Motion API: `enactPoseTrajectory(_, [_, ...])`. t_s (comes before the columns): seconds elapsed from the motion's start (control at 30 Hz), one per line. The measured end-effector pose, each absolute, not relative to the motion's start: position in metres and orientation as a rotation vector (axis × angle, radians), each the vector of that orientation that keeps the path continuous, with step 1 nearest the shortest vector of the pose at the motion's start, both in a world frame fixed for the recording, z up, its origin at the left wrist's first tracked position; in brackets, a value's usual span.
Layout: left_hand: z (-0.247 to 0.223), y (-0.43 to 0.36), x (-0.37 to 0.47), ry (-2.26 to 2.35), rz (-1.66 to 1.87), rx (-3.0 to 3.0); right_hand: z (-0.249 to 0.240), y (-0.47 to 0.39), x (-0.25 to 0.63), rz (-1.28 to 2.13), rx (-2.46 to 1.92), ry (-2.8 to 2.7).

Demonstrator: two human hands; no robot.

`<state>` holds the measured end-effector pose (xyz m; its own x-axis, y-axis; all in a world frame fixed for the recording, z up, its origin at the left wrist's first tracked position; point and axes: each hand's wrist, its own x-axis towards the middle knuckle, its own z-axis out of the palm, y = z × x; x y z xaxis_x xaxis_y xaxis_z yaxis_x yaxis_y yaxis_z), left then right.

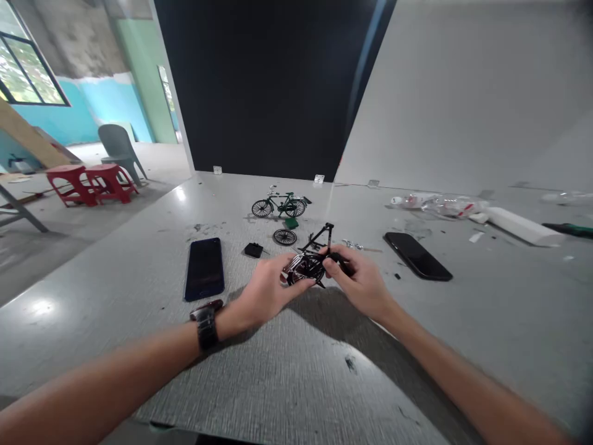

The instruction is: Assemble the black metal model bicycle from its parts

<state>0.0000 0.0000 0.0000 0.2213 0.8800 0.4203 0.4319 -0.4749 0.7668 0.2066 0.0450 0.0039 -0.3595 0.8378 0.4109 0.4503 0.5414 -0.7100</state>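
Between my two hands is a black model bicycle (311, 264), partly put together, with one spoked wheel in its frame. My left hand (273, 281) grips it at the wheel end, thumb along the lower side. My right hand (354, 272) is closed on the frame near its middle; the fingertips partly hide what they pinch. Just beyond lies a loose spoked wheel (284, 237). A small black part (254, 250) rests left of it, and a small green piece (291, 223) is behind it. Farther back stands a complete green model bicycle (280, 205). Small silvery parts (352, 245) lie beyond my right hand.
A dark phone (204, 269) lies at the left, another phone (417, 256) at the right. Clear plastic packaging (447, 206) and a white roll-like object (525, 226) sit at the back right. A black panel (273, 86) rises behind the table. Red stools (111, 182) stand on the floor.
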Motion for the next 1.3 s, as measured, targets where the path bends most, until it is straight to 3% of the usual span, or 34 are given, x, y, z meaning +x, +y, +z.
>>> enactPoseTrajectory(0.27, [-0.004, -0.001, -0.004, 1.316, 1.137, 2.182, 0.007, 0.042, 0.205, 0.588, -1.047, -2.043])
enactPoseTrajectory(0.63, [0.003, -0.002, -0.012, 1.704, 0.629, 3.054, 0.009, 0.041, 0.201, 0.553, -1.074, -2.061])
enactPoseTrajectory(1.3, [0.005, 0.0, -0.011, 1.775, 0.477, 3.128, 0.009, 0.042, 0.2, 0.54, -1.089, -2.088])
